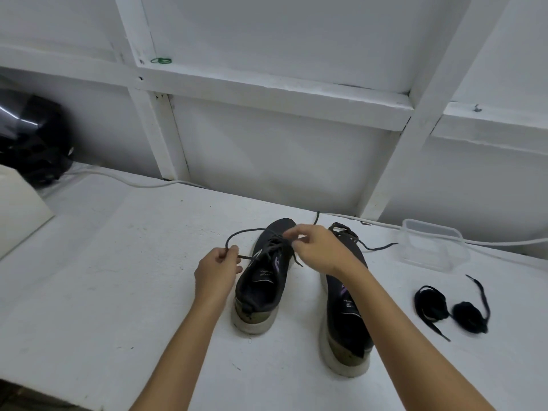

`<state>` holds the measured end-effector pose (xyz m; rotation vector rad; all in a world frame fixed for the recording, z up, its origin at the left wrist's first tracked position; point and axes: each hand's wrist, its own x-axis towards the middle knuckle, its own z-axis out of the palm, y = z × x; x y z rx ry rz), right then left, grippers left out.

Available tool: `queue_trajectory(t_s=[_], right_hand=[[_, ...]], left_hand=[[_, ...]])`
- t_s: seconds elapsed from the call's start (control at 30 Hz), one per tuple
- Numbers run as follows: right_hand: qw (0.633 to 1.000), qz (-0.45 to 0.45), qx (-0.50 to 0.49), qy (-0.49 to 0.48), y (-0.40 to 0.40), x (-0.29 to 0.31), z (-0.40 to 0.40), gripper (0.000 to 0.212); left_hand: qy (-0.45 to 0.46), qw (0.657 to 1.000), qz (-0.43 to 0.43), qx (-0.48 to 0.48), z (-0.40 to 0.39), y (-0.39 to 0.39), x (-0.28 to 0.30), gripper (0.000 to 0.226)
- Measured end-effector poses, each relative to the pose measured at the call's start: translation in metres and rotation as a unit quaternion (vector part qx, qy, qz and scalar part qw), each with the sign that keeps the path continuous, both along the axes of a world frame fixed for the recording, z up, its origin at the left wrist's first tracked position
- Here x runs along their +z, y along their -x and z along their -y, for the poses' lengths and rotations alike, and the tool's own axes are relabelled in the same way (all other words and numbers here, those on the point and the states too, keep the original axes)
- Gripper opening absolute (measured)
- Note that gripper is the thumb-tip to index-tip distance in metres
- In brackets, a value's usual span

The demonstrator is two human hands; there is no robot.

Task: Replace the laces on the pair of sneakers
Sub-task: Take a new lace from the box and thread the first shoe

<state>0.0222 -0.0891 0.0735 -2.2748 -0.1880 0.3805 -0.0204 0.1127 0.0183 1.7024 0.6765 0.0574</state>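
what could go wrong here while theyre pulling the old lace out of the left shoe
The left hand and right hand both pinch the lace of the left shoe; a hard tug could tip or drag that shoe, since nothing holds it down. The right shoe's loose lace trails toward the plastic box and could snag under the right forearm. The spare black laces lie loose and might tangle.

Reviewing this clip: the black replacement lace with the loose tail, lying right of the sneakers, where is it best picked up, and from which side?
Probably by its free tail: the rolled black lace has one end running loose toward the clear plastic tub. Come from above, pinching that flat strip across its width; the bundle itself is a soft wad that may unroll.
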Motion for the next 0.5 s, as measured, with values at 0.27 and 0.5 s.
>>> queue_trajectory(t_s=[0.27,0.5], right_hand=[[0.986,0.04,0.051,0.151,-0.004,-0.023,0.0,0.016],[0.982,0.128,0.077,0.118,-0.004,-0.022,-0.006,0.033]], left_hand=[[-0.046,0.997,-0.055,0.038,-0.015,-0.008,-0.02,0.017],[-0.217,0.974,-0.044,-0.042,-0.021,-0.011,-0.037,0.024]])
